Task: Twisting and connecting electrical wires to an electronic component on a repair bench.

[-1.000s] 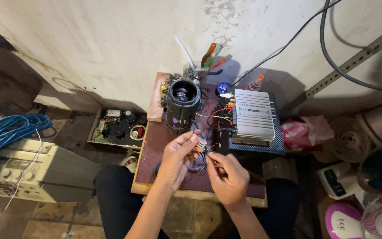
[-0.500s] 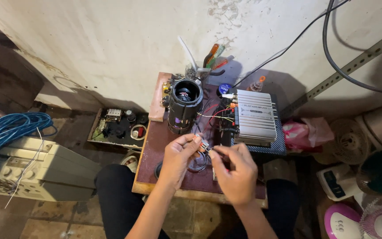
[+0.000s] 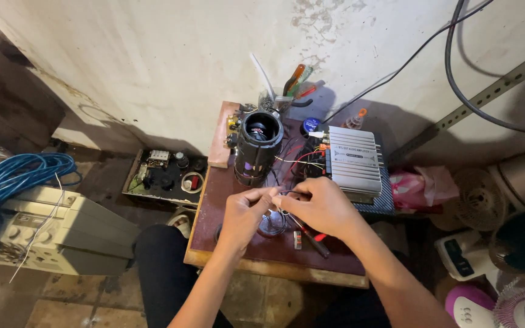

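A thin wire (image 3: 282,195) is pinched between both hands above the middle of the brown board (image 3: 226,243). The left hand (image 3: 244,215) grips one end with thumb and forefinger; the right hand (image 3: 320,206) pinches the other end just beside it, fingertips nearly touching. Under them lies a clear round lid (image 3: 271,223), with a red-tipped screwdriver (image 3: 311,238) near it. Behind stand a black cylinder (image 3: 256,146) and a silver finned box (image 3: 353,161), joined by red and white leads. Blue cable (image 3: 13,176) lies coiled well to the left.

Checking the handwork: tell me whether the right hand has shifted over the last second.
Yes. The right hand has moved up the board toward the silver finned box, closing on the left hand.
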